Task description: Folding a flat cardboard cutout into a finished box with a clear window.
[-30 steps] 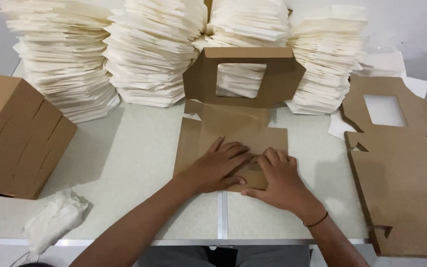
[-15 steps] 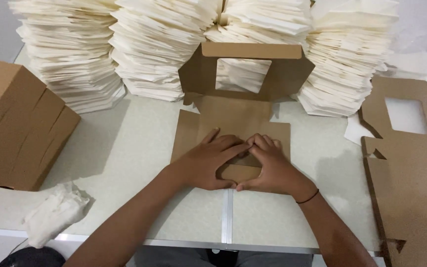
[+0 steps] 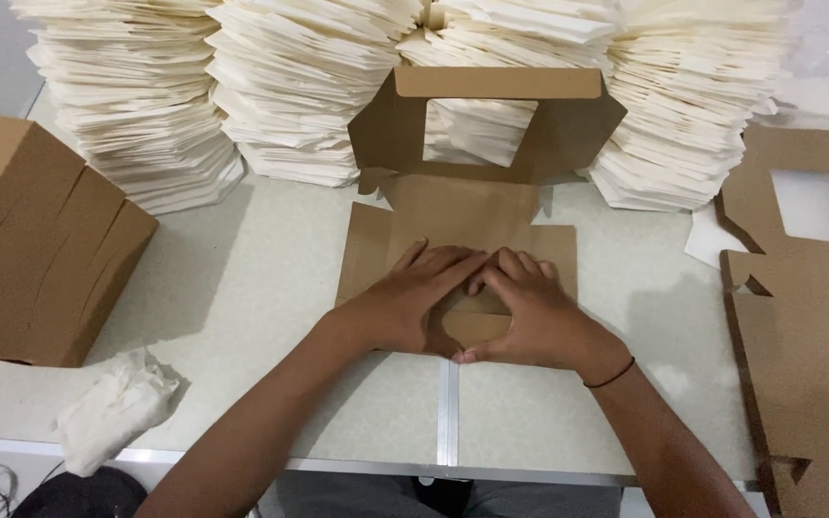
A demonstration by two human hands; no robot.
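A brown cardboard box blank lies flat on the pale table in front of me. Its far panel with a rectangular window stands upright against the paper stacks. My left hand and my right hand both press flat on the near flap of the blank. Fingertips and thumbs meet, leaving a small gap of cardboard between the palms. Neither hand grips anything.
Tall stacks of cream folded paper line the back of the table. Folded brown boxes stand at the left. A pile of flat window blanks lies at the right. A crumpled white cloth rests near the front-left edge.
Both hands slid closer together on the near flap until their fingertips touch. The view has shifted slightly, with the blank more centred.
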